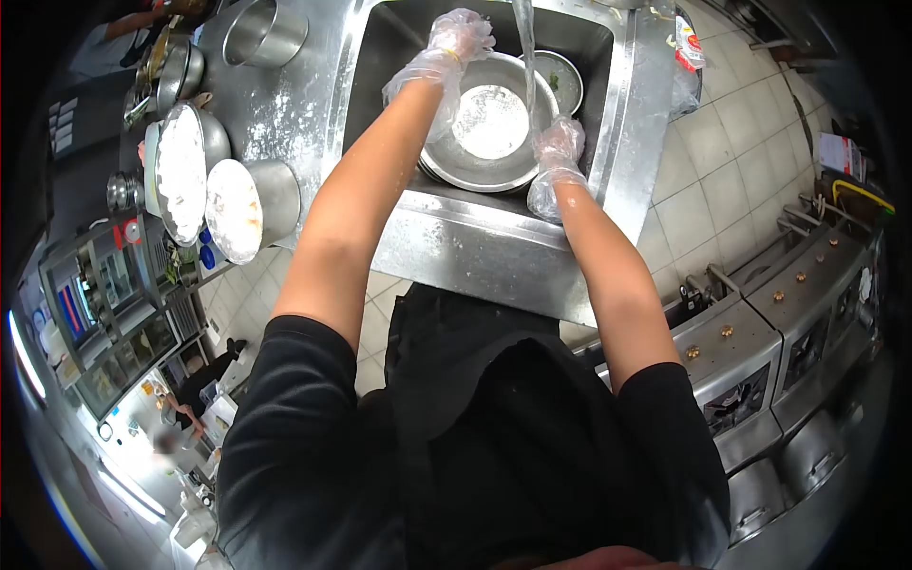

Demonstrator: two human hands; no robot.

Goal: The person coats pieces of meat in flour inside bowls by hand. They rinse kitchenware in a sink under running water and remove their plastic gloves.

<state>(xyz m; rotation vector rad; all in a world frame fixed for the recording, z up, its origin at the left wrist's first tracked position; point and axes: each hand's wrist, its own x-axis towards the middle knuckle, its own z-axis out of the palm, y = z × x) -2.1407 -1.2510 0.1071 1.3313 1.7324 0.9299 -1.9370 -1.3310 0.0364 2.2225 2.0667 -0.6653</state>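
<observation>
A round metal bowl [446,157] sits tilted in the steel sink [385,57], with white glare or suds on its bottom. Water runs from above in a stream [525,47] down at the bowl's right side. My left hand [461,36], in a clear plastic glove, is at the bowl's upper left rim, its fingers bent and partly hidden by the glove. My right hand [559,142], also gloved, is closed on the bowl's lower right rim. Behind the bowl on the right lies a smaller metal dish [567,85] with a green scrap in it.
On the left counter stand a metal pot [266,33], a wide bowl with white contents [180,176] and another pot with a whitish lid or plate [235,211]. Stoves [750,313] line the right. People are at the far left, one upper, one lower.
</observation>
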